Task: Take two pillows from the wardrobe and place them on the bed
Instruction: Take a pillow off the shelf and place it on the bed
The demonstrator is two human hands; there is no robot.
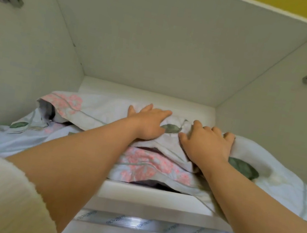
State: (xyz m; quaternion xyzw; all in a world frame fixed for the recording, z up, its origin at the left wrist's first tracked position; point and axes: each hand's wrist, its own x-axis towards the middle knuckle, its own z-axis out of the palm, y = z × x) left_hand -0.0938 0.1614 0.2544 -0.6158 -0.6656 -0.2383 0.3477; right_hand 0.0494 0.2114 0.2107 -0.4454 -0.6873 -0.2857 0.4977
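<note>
left hand (147,123) flat, fingers spread on top pillow (101,112), frame centre | right hand (207,143) curled gripping its fold | 2 pillows stacked on wardrobe shelf (156,196)

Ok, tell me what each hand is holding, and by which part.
Left hand lies flat and open on the top pillow, gripping nothing. Right hand bunches that pillow's floral cover near its front edge; a firm hold cannot be told.

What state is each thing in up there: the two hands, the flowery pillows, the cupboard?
Left hand: open, flat on the top pillow.
Right hand: fingers curled, pressing into the top pillow's cloth.
Top pale blue pillow with pink flowers and green leaves: lying on the shelf, rumpled.
Lower matching floral pillow: lying beneath it.
White wardrobe compartment: open.
</note>
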